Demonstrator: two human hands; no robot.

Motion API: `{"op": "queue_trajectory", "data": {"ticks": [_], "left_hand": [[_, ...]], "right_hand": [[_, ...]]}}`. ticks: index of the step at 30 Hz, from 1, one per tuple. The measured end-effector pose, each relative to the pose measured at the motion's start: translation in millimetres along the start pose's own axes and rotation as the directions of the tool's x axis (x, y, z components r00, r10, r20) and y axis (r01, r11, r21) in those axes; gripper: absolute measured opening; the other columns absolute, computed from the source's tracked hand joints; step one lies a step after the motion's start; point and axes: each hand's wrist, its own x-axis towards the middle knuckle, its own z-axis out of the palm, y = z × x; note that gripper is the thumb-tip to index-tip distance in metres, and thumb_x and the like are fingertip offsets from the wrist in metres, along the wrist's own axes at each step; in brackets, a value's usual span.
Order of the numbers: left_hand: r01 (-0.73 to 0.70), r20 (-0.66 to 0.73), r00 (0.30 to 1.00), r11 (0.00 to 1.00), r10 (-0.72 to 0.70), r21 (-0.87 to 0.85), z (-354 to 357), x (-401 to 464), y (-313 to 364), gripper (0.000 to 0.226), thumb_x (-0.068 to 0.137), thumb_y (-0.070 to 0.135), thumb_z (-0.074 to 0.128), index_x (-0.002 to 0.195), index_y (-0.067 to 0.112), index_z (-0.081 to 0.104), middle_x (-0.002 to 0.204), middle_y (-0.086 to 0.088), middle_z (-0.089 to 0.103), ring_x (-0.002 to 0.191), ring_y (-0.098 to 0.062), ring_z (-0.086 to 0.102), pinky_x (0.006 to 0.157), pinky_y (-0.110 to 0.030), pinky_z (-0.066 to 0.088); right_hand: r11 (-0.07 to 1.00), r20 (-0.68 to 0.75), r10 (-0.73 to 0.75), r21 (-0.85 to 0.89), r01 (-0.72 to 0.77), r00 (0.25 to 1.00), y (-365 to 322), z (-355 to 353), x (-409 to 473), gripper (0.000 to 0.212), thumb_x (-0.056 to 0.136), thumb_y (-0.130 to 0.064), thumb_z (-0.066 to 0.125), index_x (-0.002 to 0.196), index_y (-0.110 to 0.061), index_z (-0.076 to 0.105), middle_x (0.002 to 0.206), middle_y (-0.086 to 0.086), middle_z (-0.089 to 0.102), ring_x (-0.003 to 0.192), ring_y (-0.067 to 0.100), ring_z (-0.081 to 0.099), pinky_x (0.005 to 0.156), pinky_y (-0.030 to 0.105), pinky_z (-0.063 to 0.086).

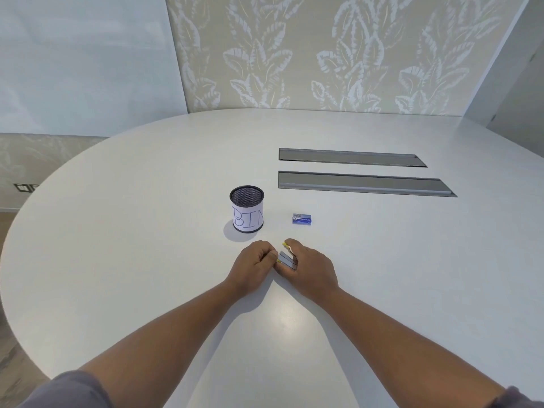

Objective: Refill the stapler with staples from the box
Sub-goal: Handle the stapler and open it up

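Observation:
A small stapler (287, 259) with grey metal parts and yellow-and-white plastic lies between my two hands on the white table (147, 216). My right hand (312, 267) wraps around it from the right. My left hand (254, 265) has its fingers curled and pinches the stapler's near left end. Much of the stapler is hidden by my fingers, so I cannot tell whether it is hinged apart. A small blue staple box (302, 219) lies on the table just beyond my right hand, apart from both hands.
A black mesh cup (247, 209) with a paper label reading "BIN" stands beyond my left hand. Two long grey cable slots (353, 157) (365, 184) are set into the table at the back right. A leaf-patterned wall rises behind.

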Motion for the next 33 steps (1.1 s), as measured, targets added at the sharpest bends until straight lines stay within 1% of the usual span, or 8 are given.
{"op": "queue_trajectory", "data": {"ticks": [10,13,16,20,23,28,30,33], "left_hand": [[-0.054,0.03,0.998,0.998,0.054,0.01,2.7,0.3,-6.0,0.02,0.093,0.026,0.046,0.074,0.03,0.052,0.076,0.012,0.056,0.079,-0.009,0.051,0.071,-0.026,0.04],[-0.065,0.028,0.998,0.998,0.064,0.019,3.5,0.7,-8.0,0.019,0.094,0.026,0.046,0.076,0.029,0.052,0.079,0.011,0.057,0.082,-0.011,0.052,0.072,-0.027,0.04],[-0.061,0.025,0.998,0.998,0.061,0.016,3.8,1.5,-8.9,0.019,0.094,0.027,0.045,0.077,0.03,0.053,0.081,0.011,0.059,0.084,-0.011,0.053,0.074,-0.028,0.041],[-0.059,0.023,0.998,0.998,0.059,0.01,4.6,2.1,-10.3,0.018,0.094,0.026,0.045,0.079,0.023,0.055,0.08,0.01,0.058,0.084,-0.013,0.053,0.074,-0.029,0.042],[-0.056,0.018,0.998,0.998,0.056,0.005,4.6,2.1,-11.0,0.018,0.094,0.025,0.046,0.079,0.021,0.056,0.079,0.01,0.058,0.082,-0.011,0.053,0.073,-0.028,0.041],[-0.037,0.012,0.999,0.999,0.037,-0.012,4.5,1.2,-9.5,0.018,0.093,0.026,0.046,0.078,0.024,0.056,0.08,0.01,0.059,0.083,-0.012,0.054,0.073,-0.028,0.042],[-0.034,0.012,0.999,0.999,0.034,-0.007,4.3,0.7,-8.8,0.018,0.093,0.026,0.046,0.078,0.023,0.056,0.08,0.009,0.06,0.082,-0.012,0.054,0.074,-0.029,0.042],[-0.042,0.011,0.999,0.999,0.042,-0.002,3.6,0.7,-7.7,0.018,0.093,0.025,0.046,0.078,0.02,0.056,0.079,0.008,0.059,0.081,-0.013,0.053,0.073,-0.03,0.042]], "right_hand": [[0.998,0.004,-0.025,-0.06,0.025,1.0,2.6,5.3,0.4,0.061,0.085,-0.071,0.038,0.122,-0.028,0.06,0.089,-0.006,0.071,0.081,0.021,0.065,0.063,0.032,0.046],[0.996,0.038,-0.054,-0.073,0.057,0.998,1.5,4.2,-0.1,0.034,0.091,-0.066,0.04,0.091,-0.033,0.048,0.074,-0.008,0.06,0.069,0.022,0.054,0.055,0.032,0.04],[0.996,0.043,-0.068,-0.06,0.071,0.997,2.1,4.6,-0.3,0.034,0.094,-0.063,0.041,0.079,-0.035,0.032,0.065,-0.011,0.048,0.062,0.018,0.045,0.051,0.032,0.033],[0.995,0.032,-0.075,-0.064,0.077,0.997,2.3,5.0,0.4,0.031,0.092,-0.066,0.039,0.089,-0.036,0.044,0.071,-0.01,0.057,0.066,0.02,0.052,0.054,0.031,0.034],[0.995,0.001,-0.066,-0.08,0.066,0.998,3.3,6.3,0.9,0.055,0.088,-0.069,0.037,0.115,-0.027,0.058,0.085,-0.005,0.07,0.076,0.022,0.062,0.058,0.031,0.039],[0.995,0.058,-0.091,-0.028,0.093,0.994,2.8,5.3,0.0,0.034,0.095,-0.064,0.041,0.083,-0.032,0.041,0.066,-0.009,0.053,0.063,0.021,0.05,0.054,0.033,0.036],[0.995,0.074,-0.095,-0.023,0.097,0.993,3.1,5.7,0.3,0.032,0.096,-0.061,0.043,0.082,-0.034,0.037,0.066,-0.01,0.049,0.062,0.02,0.048,0.055,0.033,0.034],[0.996,0.059,-0.084,-0.033,0.086,0.995,5.5,7.0,1.1,0.034,0.095,-0.062,0.046,0.099,-0.028,0.053,0.077,-0.006,0.064,0.07,0.022,0.058,0.059,0.031,0.038]]}}
